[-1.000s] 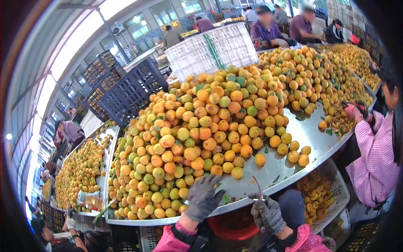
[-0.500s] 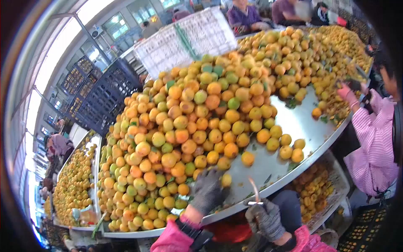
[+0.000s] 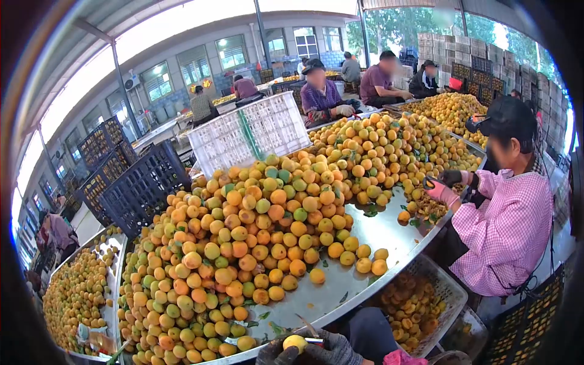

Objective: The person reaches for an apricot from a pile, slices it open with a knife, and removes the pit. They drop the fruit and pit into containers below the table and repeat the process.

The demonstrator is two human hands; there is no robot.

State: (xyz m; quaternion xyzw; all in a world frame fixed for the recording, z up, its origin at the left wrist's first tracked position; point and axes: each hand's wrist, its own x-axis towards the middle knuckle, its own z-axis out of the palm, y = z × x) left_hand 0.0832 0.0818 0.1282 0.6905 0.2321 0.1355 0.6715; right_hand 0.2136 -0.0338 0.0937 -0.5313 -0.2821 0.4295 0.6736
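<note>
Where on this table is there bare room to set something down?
Widest: the bright metal table patch between the loose fruits beside the heap and the outer rim near the checked sleeve. A narrower, leaf-strewn strip beyond the right hand lies between that heap and the rim. Crowded: the left side, where fruit reaches the rim.

Grey-gloved hands (image 3: 338, 350), pink sleeve (image 3: 404, 358)
</note>
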